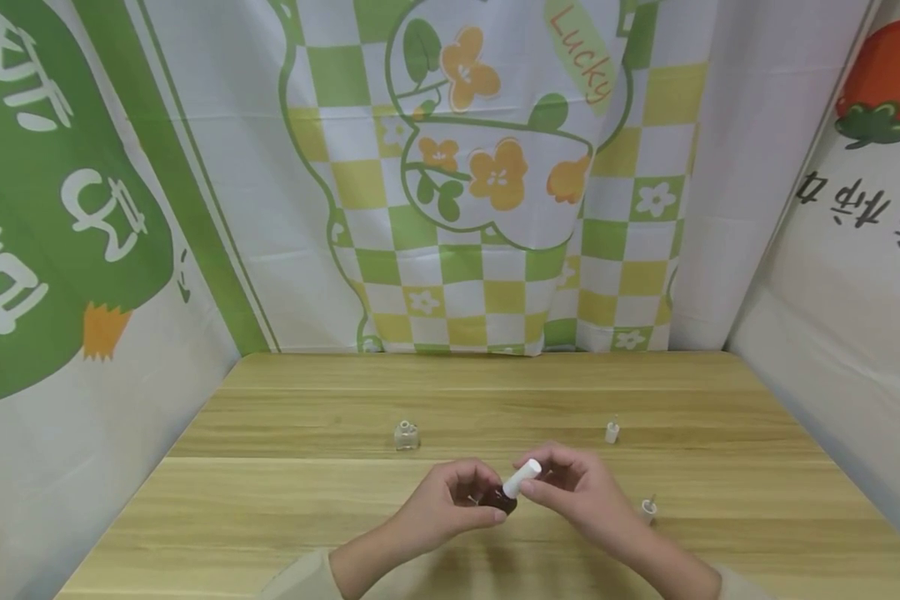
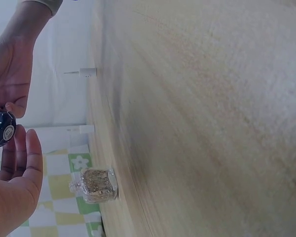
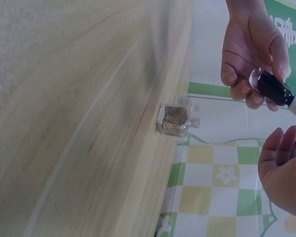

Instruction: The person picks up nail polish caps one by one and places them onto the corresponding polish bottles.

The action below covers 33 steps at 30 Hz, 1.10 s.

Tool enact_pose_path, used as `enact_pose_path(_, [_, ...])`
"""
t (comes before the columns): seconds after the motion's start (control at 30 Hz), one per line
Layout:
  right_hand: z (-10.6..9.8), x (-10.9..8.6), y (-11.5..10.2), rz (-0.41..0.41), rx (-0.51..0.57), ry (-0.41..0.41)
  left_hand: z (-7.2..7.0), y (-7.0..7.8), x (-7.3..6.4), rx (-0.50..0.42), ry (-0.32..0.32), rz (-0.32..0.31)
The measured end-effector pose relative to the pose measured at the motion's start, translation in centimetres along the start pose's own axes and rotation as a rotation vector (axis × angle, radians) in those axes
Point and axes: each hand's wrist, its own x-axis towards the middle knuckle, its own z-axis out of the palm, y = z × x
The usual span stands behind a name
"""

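The white cap (image 1: 522,477) sits at the neck of the dark bottle (image 1: 498,502), and the two share one long axis. That line slants: the bottle's base is low and toward the left hand (image 1: 450,507), while the cap's top points up and toward the right hand (image 1: 576,487). Any turn or pull between the hands would seem to depend on this shared line. The bottle is up in the air over the bench (image 1: 270,500), between the two palms.

The left hand is nearer the bottle; its grip is curled about the glass, thumb along the near side and fingers behind. The right hand is nearer the cap, its grip pinching it between thumb and fingers. Both hands come in from the near edge and angle inward, knuckles raised, so the fingertips almost meet.

Beyond the left hand a clear bottle (image 1: 407,437) stands upright on the bench. Past the right hand stands a loose cap (image 1: 612,432), and a second loose cap (image 1: 648,511) is just beside the right wrist, both with thin stems upward.
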Motion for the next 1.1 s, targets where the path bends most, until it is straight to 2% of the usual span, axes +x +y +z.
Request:
enact_pose_path(0.3, [1.0,0.1,0.4,0.0,-0.025,0.111,0.2,0.0,-0.1,0.016,-0.002,-0.021])
enact_pose_path(0.57, [1.3,0.0,0.4,0.044,-0.04,0.135,0.3,0.1,-0.2,0.015,0.0,-0.022])
enact_pose_path(0.83, [0.3,-0.1,0.1,0.007,-0.081,0.044,0.0,-0.1,-0.1,0.014,0.012,0.003])
enact_pose_path(0.97, [-0.1,0.0,0.0,-0.032,-0.039,-0.017,-0.2,-0.2,-0.1,0.013,0.007,0.01])
enact_pose_path(1.1, [-0.2,0.0,-0.1,-0.032,0.025,-0.065,-0.2,-0.2,-0.1,0.007,0.002,0.001])
